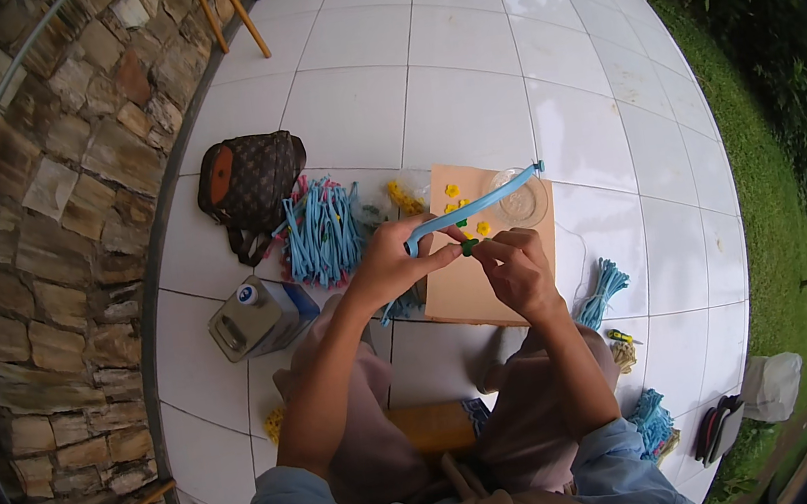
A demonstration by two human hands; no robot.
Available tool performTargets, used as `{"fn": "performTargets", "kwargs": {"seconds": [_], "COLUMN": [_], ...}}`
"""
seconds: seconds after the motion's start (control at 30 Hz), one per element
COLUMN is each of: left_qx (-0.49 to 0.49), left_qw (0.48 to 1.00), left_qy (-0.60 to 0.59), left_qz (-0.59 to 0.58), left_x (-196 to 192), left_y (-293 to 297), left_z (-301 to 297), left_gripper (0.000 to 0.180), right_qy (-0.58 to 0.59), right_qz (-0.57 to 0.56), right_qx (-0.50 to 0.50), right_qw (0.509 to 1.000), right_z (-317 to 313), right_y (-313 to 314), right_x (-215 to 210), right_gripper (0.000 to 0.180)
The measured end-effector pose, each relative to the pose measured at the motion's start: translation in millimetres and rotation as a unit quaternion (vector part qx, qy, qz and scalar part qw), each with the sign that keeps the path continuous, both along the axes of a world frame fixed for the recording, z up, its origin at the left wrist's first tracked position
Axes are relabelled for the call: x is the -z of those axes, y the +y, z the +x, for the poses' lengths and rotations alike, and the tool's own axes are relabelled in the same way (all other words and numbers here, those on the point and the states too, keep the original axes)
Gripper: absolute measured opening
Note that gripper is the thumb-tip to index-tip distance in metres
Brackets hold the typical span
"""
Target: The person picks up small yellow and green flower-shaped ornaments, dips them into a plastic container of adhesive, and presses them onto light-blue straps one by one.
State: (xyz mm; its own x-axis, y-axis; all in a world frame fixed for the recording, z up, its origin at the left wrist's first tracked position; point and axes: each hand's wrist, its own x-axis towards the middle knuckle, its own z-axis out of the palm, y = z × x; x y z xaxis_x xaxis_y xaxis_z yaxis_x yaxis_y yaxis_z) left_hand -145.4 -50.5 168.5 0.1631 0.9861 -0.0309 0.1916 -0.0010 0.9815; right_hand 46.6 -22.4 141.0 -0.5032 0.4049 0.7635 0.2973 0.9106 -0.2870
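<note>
My left hand is closed around one end of a light blue strip, which slants up to the right and ends in a small blue knob. A small dark green piece sits between the fingertips of both hands. Thumb and fingers of my right hand pinch it from the right. Both hands hover over a tan board. On the board lie several yellow flower-shaped pieces and a round clear dish, partly covered by the strip.
Left of the board lies a pile of blue strips, with a brown backpack and a grey jerrycan near it. A clear bag of yellow pieces touches the board's far corner. Tied blue strips lie at right. A stone wall bounds the left.
</note>
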Motion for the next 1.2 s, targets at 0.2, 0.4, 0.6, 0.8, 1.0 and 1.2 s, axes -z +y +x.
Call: {"fn": "performTargets", "kwargs": {"seconds": [0.2,0.4,0.6,0.8,1.0,1.2], "left_qx": [0.001,0.017,0.018,0.030,0.041,0.090], "left_qw": [0.999,0.999,0.999,0.999,0.998,0.970], "left_qy": [0.030,0.032,0.026,0.038,-0.055,-0.185], "left_qz": [0.014,-0.002,0.019,0.008,-0.016,-0.132], "left_x": [3.2,3.0,1.1,-3.5,7.2,3.7], "left_y": [-0.8,-1.0,-1.0,-2.5,-1.6,-5.8], "left_z": [-0.9,2.7,3.8,-0.3,9.7,16.8], "left_gripper": [0.019,0.014,0.012,0.015,0.018,0.025], "right_qy": [-0.038,-0.051,-0.020,0.002,0.074,0.121], "right_qz": [0.033,0.054,0.064,0.060,0.084,0.089], "right_qx": [-0.013,-0.031,-0.039,-0.046,-0.054,-0.048], "right_qw": [0.999,0.997,0.997,0.997,0.992,0.987], "right_z": [-0.6,1.5,2.4,-3.2,-6.6,-11.3], "right_y": [-1.8,-2.4,-0.4,-1.0,1.6,-1.9], "right_x": [-2.6,0.7,2.4,-1.3,2.5,-13.2], "right_gripper": [0.025,0.024,0.026,0.033,0.030,0.029]}}
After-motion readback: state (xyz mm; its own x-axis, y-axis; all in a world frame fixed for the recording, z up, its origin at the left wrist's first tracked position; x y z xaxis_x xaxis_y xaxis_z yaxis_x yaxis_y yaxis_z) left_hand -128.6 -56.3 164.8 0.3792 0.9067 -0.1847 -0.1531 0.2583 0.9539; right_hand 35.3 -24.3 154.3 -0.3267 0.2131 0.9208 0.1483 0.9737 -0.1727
